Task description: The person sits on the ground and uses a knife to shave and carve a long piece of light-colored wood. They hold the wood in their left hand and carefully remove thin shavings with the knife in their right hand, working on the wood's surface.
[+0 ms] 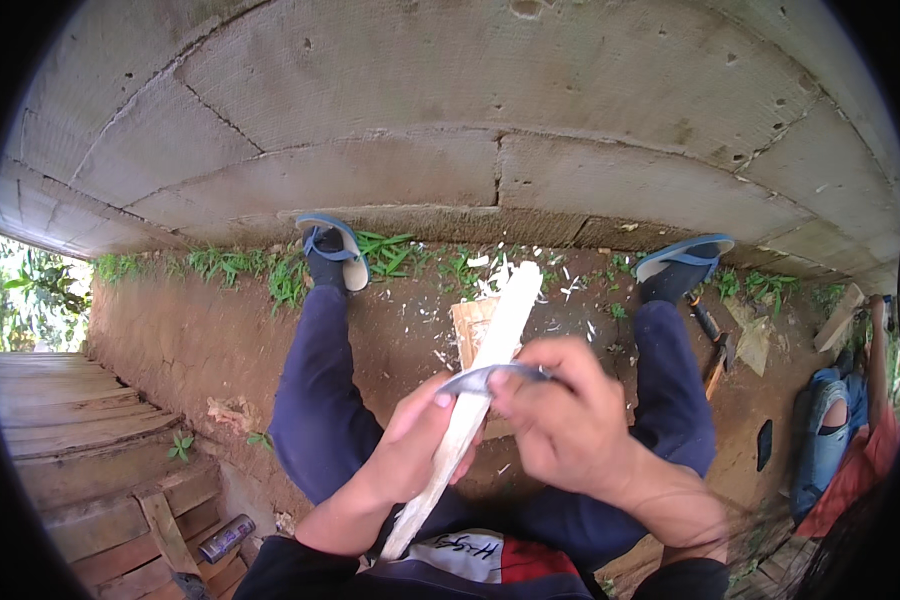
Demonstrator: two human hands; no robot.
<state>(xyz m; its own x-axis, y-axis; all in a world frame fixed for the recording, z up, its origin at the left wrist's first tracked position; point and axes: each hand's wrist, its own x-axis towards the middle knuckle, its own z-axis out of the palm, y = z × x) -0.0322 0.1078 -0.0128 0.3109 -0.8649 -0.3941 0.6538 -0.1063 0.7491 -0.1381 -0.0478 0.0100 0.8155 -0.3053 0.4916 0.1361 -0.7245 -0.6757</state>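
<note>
A long, pale whittled stick of wood point(512, 305) slants from my lap up toward the wall, its far end cut to a rough point. My left hand point(407, 448) is wrapped round its middle, with the thumb up by a knife blade point(470, 381). That curved grey blade lies across the top of the stick. My right hand point(573, 410) grips the knife, fingers closed, the handle mostly hidden inside the fist. Beneath the stick's far half, a flat piece of brown wood point(464, 335) rests on the ground among scattered white shavings point(478, 262).
A grey block wall point(370, 165) stands ahead, grass along its foot. My sandalled feet are spread wide before it. Right lie a hammer point(722, 350) and a dark flat object point(765, 445); a person in torn jeans point(820, 425) sits beyond. Left are wooden planks point(60, 405) and a can point(226, 538).
</note>
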